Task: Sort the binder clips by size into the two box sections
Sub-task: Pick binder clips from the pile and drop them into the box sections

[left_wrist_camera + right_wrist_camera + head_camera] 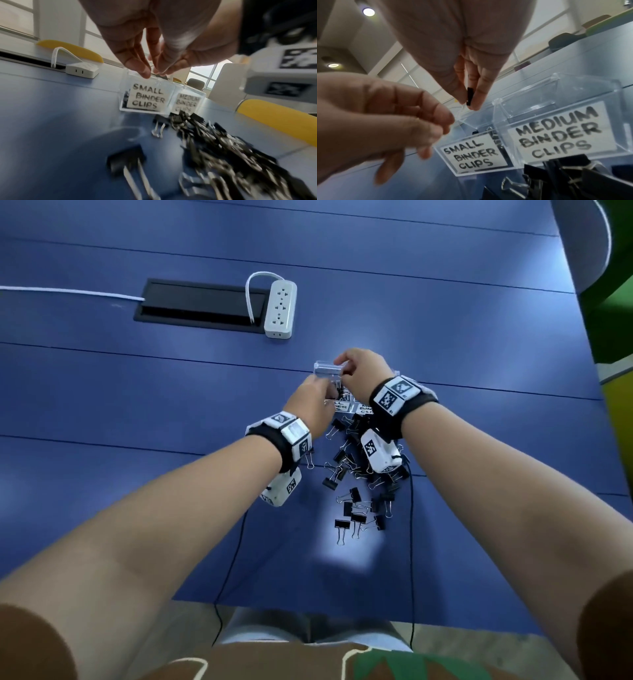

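A clear two-section box stands on the blue table, labelled SMALL BINDER CLIPS on the left and MEDIUM BINDER CLIPS on the right. My right hand pinches a small black binder clip between thumb and finger, just above the small section. My left hand hovers over the front rim of that same section, fingers pointing down and close together, and I see nothing between them. A few clips lie inside the small section. A loose pile of black clips lies in front of the box.
A white power strip sits beside a black cable hatch at the far left. Thin black cords trail from my wrists to the table's near edge. A yellow divider edge runs along the right.
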`<control>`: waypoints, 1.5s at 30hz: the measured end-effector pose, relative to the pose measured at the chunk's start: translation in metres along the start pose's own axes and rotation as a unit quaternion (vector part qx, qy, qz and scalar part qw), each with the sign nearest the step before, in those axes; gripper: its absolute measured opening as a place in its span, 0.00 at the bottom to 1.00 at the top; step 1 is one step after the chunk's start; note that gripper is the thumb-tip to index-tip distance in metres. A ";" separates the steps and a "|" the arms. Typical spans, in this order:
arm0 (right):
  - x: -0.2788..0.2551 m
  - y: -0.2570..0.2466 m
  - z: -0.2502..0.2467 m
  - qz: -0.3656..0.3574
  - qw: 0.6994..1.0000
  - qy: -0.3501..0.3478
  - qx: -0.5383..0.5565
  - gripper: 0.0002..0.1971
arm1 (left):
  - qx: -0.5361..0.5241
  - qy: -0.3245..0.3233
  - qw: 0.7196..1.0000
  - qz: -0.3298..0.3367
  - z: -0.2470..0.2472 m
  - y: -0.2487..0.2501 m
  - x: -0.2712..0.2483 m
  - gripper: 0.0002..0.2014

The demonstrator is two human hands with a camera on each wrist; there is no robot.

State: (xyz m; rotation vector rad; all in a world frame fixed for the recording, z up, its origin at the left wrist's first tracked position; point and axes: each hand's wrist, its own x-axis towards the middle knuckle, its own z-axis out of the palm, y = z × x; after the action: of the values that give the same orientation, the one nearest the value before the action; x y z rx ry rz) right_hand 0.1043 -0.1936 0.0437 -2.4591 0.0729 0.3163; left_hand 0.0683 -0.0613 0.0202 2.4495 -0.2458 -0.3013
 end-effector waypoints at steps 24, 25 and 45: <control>-0.128 0.100 0.033 0.084 0.996 -0.022 -0.002 0.13 | 0.095 -0.113 0.989 0.004 0.042 -0.026 -0.066 0.09; -0.129 0.100 0.032 0.090 0.996 -0.017 0.000 0.13 | 0.100 -0.110 0.989 0.019 0.043 -0.023 -0.065 0.09; -0.131 0.077 0.061 0.020 0.997 -0.042 -0.062 0.10 | 0.021 -0.112 0.993 -0.009 0.054 -0.002 -0.056 0.05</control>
State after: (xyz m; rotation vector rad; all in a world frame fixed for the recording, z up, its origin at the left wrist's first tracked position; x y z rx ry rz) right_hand -0.0455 -0.2206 -0.0172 -2.5665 0.0696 0.4538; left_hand 0.0000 -0.0775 -0.0137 2.4606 -0.3290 -0.5864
